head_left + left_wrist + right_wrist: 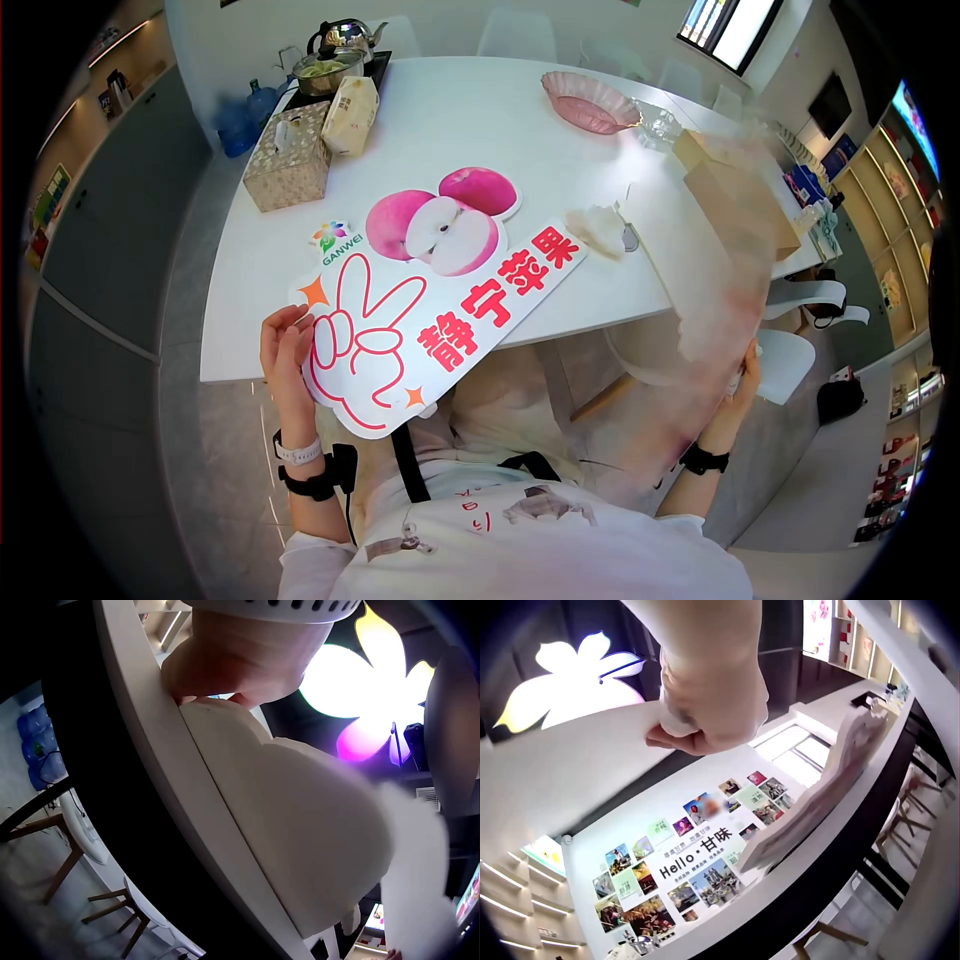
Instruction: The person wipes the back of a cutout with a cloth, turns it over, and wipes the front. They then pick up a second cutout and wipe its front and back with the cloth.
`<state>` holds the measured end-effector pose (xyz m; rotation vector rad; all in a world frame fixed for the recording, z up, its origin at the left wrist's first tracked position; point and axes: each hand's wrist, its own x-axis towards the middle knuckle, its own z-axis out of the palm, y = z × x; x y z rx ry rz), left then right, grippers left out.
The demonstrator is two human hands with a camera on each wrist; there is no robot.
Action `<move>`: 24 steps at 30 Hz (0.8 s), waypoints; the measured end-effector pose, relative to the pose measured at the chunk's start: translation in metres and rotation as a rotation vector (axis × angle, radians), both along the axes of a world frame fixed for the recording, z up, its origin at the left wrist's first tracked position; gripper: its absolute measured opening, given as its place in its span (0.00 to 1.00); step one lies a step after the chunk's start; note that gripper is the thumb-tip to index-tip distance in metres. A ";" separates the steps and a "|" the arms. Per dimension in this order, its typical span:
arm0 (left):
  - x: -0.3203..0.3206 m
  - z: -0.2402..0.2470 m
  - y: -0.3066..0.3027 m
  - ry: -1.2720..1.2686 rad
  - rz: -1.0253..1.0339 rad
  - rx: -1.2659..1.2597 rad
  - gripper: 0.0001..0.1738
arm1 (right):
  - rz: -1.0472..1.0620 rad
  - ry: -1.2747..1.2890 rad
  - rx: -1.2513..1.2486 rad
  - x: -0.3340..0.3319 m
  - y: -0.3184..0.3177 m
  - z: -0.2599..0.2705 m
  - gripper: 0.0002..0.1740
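Observation:
A white cutout sign [400,330] with pink apples, red characters and an outlined V-sign hand lies on the table, its near end jutting over the edge. My left hand [288,345] grips its left corner; the left wrist view shows the hand [244,660] at the edge above the sign's plain underside [300,817]. On the right, my right hand [738,388] holds the lower edge of a second large board [715,290], tilted up and blurred. In the right wrist view the fingers of this hand [712,705] curl at the edge of its pale surface [562,761].
A tissue box [287,165], a pack [351,115], a glass pot [328,72] and a kettle [347,36] stand at the back left. Farther right are a pink dish [590,103] and a cardboard box [745,205]. A white chair [785,365] stands beyond my right hand.

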<state>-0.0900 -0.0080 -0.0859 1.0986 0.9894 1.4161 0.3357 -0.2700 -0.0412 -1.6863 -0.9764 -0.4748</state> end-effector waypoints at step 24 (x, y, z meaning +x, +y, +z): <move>0.010 -0.007 -0.004 0.201 0.057 0.094 0.16 | -0.384 -0.142 0.888 0.092 -0.041 0.052 0.22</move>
